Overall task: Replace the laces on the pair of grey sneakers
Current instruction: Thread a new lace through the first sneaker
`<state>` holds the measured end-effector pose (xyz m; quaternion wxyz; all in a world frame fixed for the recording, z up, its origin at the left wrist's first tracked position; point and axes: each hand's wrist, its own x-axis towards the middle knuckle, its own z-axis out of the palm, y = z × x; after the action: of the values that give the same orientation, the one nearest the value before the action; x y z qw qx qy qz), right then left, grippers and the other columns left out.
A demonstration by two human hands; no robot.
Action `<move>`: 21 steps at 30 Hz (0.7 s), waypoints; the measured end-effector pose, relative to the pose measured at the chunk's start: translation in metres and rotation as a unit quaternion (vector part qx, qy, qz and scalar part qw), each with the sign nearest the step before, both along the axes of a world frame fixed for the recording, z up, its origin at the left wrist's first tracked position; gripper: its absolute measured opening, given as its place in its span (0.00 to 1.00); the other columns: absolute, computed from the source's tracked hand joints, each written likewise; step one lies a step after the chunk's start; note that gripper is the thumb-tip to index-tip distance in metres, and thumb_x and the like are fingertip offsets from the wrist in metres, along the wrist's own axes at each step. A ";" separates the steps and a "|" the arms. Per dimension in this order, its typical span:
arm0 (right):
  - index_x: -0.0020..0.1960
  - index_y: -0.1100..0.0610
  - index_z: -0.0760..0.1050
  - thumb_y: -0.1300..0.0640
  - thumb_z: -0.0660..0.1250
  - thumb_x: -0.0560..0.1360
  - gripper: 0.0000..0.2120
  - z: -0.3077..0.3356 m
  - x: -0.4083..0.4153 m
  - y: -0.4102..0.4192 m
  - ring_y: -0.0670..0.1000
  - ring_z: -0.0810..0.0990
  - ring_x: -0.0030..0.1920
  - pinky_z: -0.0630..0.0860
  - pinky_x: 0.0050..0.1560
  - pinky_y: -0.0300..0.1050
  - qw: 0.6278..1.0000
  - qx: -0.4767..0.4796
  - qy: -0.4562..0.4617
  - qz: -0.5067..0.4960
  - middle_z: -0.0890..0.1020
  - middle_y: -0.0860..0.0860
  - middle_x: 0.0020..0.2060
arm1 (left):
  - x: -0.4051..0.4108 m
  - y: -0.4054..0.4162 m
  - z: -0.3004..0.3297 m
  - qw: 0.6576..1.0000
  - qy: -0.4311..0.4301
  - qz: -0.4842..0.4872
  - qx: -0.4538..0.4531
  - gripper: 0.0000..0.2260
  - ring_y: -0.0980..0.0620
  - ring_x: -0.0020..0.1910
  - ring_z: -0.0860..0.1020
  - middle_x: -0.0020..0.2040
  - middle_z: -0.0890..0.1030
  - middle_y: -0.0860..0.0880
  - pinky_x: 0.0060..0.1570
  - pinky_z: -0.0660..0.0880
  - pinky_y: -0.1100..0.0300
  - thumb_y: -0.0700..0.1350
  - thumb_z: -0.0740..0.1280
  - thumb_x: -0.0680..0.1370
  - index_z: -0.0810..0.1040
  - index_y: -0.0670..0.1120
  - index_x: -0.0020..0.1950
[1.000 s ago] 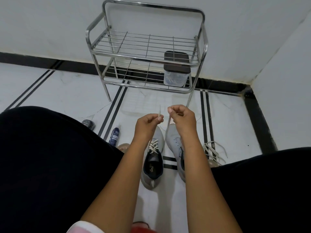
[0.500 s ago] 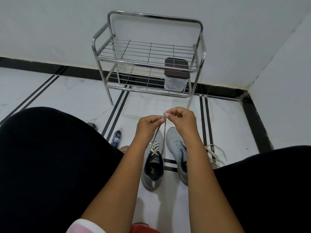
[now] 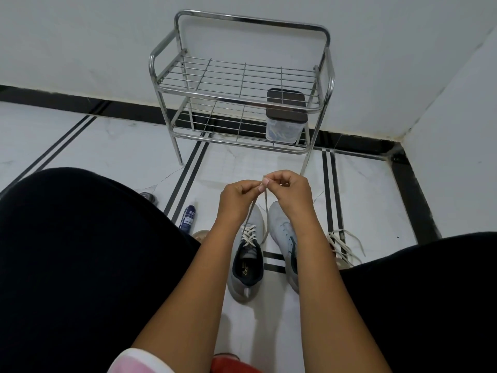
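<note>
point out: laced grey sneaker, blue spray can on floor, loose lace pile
Laced grey sneaker [image 3: 246,267]: head view, dark collar opening.
Blue spray can [image 3: 187,218]: head view, labelled body.
Loose white lace pile [image 3: 343,244]: head view, tangled strands by right knee.

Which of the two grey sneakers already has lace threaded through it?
The left grey sneaker, with cream lace crisscrossed over its tongue; the right grey sneaker shows none.

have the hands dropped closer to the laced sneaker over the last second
Yes. Both the left hand and right hand have come down and together: a second ago they sat nearer the rack's foot, and now sit closer to the laced sneaker.
</note>
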<state>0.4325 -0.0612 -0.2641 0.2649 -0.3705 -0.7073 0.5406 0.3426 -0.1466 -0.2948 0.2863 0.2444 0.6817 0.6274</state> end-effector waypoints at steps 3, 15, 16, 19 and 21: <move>0.45 0.51 0.77 0.59 0.67 0.77 0.03 -0.005 0.001 -0.001 0.43 0.77 0.42 0.70 0.40 0.33 0.999 0.000 -0.008 -0.041 0.81 0.44 0.41 | -0.005 -0.003 -0.007 0.999 -0.003 0.030 -0.019 0.05 0.52 0.48 0.82 0.43 0.84 0.50 0.58 0.77 0.54 0.42 0.68 0.77 0.83 0.49 0.46; 0.57 0.59 0.74 0.49 0.60 0.76 0.16 -0.142 0.018 -0.033 0.60 0.79 0.54 0.74 0.47 0.46 0.897 -0.064 -0.436 0.044 0.80 0.57 0.54 | 0.013 -0.032 -0.110 0.898 0.106 0.023 -0.426 0.12 0.42 0.53 0.78 0.54 0.82 0.46 0.49 0.75 0.57 0.39 0.59 0.76 0.82 0.48 0.51; 0.59 0.58 0.75 0.47 0.63 0.74 0.19 -0.151 0.021 -0.039 0.59 0.79 0.55 0.74 0.48 0.46 0.883 -0.076 -0.460 0.057 0.80 0.57 0.56 | 0.017 -0.033 -0.117 0.890 0.111 0.010 -0.442 0.12 0.42 0.54 0.78 0.55 0.81 0.45 0.48 0.73 0.58 0.40 0.60 0.76 0.82 0.46 0.53; 0.61 0.54 0.75 0.45 0.67 0.73 0.20 -0.164 0.028 -0.055 0.57 0.79 0.58 0.74 0.49 0.45 0.865 -0.096 -0.490 0.052 0.80 0.54 0.58 | 0.021 -0.037 -0.134 0.882 0.144 -0.017 -0.449 0.10 0.40 0.53 0.77 0.55 0.79 0.41 0.44 0.72 0.56 0.40 0.60 0.77 0.80 0.44 0.52; 0.62 0.53 0.75 0.45 0.67 0.74 0.20 -0.172 0.030 -0.060 0.56 0.78 0.58 0.75 0.49 0.45 0.861 -0.100 -0.498 0.044 0.80 0.53 0.58 | 0.021 -0.038 -0.142 0.880 0.164 -0.025 -0.446 0.09 0.41 0.52 0.77 0.54 0.79 0.41 0.43 0.70 0.55 0.40 0.59 0.78 0.79 0.44 0.52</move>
<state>0.4622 -0.1212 -0.4362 -0.1849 -0.5829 -0.7029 0.3632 0.3634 -0.1845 -0.4364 0.2642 0.2072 0.9203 0.2008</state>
